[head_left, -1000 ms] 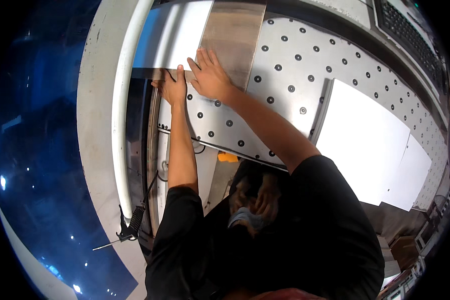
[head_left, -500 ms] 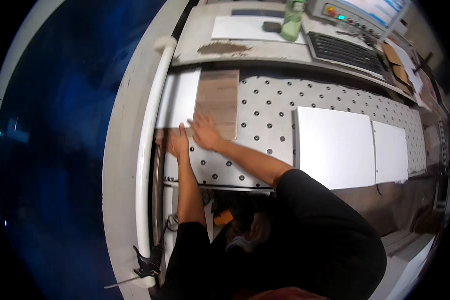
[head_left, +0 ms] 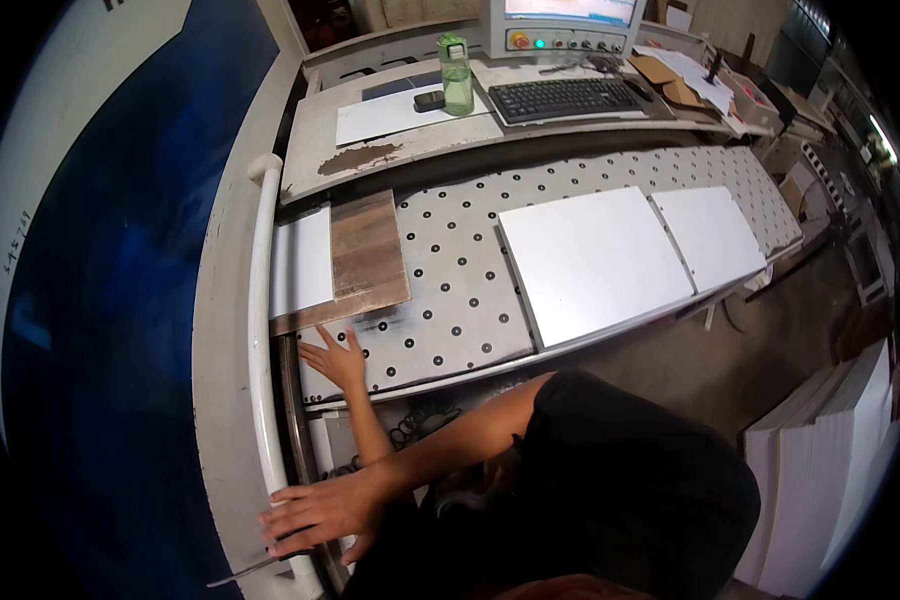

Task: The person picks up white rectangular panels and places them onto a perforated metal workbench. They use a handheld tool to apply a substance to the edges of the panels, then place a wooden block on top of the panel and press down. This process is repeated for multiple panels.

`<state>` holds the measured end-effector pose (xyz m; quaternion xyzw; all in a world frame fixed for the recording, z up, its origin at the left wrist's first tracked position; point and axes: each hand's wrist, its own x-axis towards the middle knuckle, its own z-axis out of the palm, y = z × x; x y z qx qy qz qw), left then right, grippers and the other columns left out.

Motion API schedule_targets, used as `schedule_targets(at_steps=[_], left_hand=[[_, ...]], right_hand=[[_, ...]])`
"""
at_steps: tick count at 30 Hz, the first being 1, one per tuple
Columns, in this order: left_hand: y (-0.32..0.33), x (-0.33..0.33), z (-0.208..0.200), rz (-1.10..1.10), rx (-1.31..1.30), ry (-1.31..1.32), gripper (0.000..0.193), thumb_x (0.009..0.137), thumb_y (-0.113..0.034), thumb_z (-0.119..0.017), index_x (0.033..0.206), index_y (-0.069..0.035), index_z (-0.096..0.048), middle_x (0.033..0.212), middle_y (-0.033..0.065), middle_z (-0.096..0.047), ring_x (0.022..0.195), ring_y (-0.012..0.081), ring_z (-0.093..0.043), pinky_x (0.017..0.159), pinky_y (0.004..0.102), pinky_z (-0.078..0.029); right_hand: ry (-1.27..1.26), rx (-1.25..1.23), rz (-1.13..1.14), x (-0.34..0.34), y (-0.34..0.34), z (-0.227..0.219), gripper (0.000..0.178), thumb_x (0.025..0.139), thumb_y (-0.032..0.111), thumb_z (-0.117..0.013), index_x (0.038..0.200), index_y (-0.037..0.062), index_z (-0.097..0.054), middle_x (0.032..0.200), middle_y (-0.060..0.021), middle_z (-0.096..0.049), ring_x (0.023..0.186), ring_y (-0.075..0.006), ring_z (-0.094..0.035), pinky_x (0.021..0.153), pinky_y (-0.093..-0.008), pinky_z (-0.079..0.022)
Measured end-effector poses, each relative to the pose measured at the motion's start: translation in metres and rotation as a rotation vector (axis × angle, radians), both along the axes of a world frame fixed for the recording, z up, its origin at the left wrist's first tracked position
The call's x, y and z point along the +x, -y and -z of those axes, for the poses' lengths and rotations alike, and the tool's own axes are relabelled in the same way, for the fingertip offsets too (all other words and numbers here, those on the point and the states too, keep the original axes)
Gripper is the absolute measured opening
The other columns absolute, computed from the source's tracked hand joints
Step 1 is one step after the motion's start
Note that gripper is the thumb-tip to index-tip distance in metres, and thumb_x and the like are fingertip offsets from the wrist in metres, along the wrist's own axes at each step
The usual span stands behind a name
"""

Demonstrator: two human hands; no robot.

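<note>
**Kid:** Head view looks down at two hands. Where is the brown board (head_left: pixel 370 262)?

**Helper:** It lies flat at the left end of the bench (head_left: pixel 450 290), the white top with all the black dots. A white sheet (head_left: pixel 300 262) lies right beside it, on its left.

**Kid:** Which hand is closer to it?

**Helper:** The left hand (head_left: pixel 335 362). It sits just below the near end of the board, close but not touching. The board is up and a tiny bit to the right of it.

**Kid:** Which way does the board point?

**Helper:** Its long side runs away from the person, toward the far desk. It leans a little to the left at the top. The short near end faces the left hand.

**Kid:** Is the left grip holding anything?

**Helper:** No. It is wide, with the fingers spread and the palm flat on the dotted top.

**Kid:** And the other hand?

**Helper:** The right hand (head_left: pixel 315 515) is low down, well apart from the board. Its arm crosses over to the left. The fingers lie across the white rail (head_left: pixel 260 350) at the edge of the bench. I cannot tell if that grip is closed round the rail or only resting on it.

**Kid:** What else is on the bench?

**Helper:** A big white panel (head_left: pixel 590 260), off to the right, far from both hands.
</note>
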<state>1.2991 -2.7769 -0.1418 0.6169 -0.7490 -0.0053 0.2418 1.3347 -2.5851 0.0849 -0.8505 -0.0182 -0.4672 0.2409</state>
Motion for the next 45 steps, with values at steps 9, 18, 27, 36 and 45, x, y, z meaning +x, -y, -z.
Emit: schedule_targets(at_steps=[9,18,27,36,45], left_hand=[[-0.192,0.037,-0.012,0.272,-0.329,0.167,0.058,0.1,-0.041,-0.058,0.147,-0.008,-0.052,0.151,0.0222,-0.047,0.14,0.0388,-0.043,0.116,0.0519,-0.032],[-0.252,0.032,-0.011,0.841,0.631,-0.313,0.054,0.101,-0.041,-0.059,0.143,-0.008,-0.056,0.142,0.0185,-0.053,0.132,0.0334,-0.049,0.11,0.0475,-0.037],[-0.235,-0.061,0.047,1.267,1.306,0.025,0.05,0.101,-0.04,-0.059,0.139,-0.007,-0.059,0.134,0.0147,-0.059,0.125,0.0281,-0.055,0.105,0.0431,-0.043],[-0.24,-0.124,0.09,1.421,1.543,0.418,0.047,0.101,-0.039,-0.059,0.135,-0.007,-0.063,0.125,0.011,-0.066,0.117,0.0227,-0.061,0.099,0.0388,-0.048],[-0.259,-0.145,0.016,1.159,1.754,-0.216,0.04,0.108,-0.035,-0.053,0.126,-0.002,-0.068,0.108,0.0025,-0.071,0.099,0.0103,-0.063,0.087,0.0255,-0.049]], right_hand=[[0.211,0.092,0.04,0.048,0.012,-0.005,0.039,0.081,0.009,-0.068,0.119,0.0001,-0.06,0.104,-0.0147,-0.062,0.107,-0.0337,-0.059,0.11,-0.0522,-0.036],[-0.571,0.79,0.161,-0.138,-0.014,-0.039,0.026,0.096,0.029,-0.064,0.093,0.0031,-0.065,0.076,-0.0158,-0.064,0.072,-0.0329,-0.063,0.069,-0.043,-0.049],[-0.617,1.361,-0.042,-0.288,-0.129,0.021,0.027,0.094,0.023,-0.068,0.084,-0.0016,-0.07,0.063,-0.0033,-0.063,0.058,-0.0134,-0.06,0.058,-0.0305,-0.048],[-0.704,1.695,0.504,-0.381,-0.232,0.027,0.021,0.089,0.026,-0.069,0.097,0.0089,-0.078,0.065,-0.0004,-0.065,0.056,-0.0101,-0.06,0.055,-0.0285,-0.047],[-0.853,1.881,0.921,-0.411,-0.281,0.026,0.026,0.088,0.028,-0.071,0.096,0.0031,-0.077,0.069,-0.004,-0.07,0.057,-0.0117,-0.062,0.058,-0.0318,-0.05]])
